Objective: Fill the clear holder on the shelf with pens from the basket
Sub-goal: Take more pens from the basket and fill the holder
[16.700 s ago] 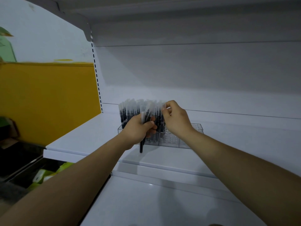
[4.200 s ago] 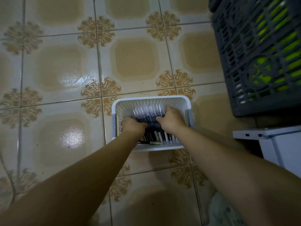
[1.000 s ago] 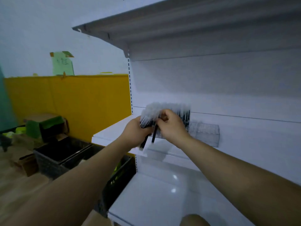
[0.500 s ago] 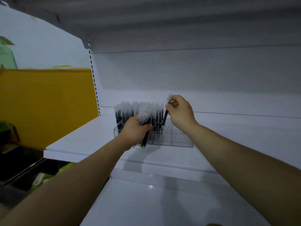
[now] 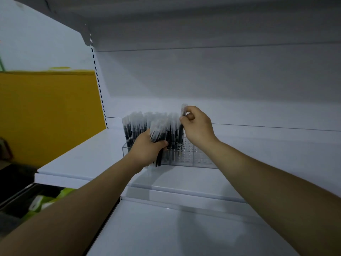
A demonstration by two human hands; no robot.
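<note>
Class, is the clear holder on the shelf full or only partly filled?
Partly filled: pens stand in the clear holder's left part; its right holes are empty.

Holder (image 5: pixel 201 157) right end free; pens (image 5: pixel 136 124) crowd left.

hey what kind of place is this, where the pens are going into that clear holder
Most likely a shop or stockroom being stocked. The white metal shelf hangs on a slotted upright like retail racking, the clear holder is a slotted display rack half full of identical pens, and the left hand grips a bundle more.
</note>
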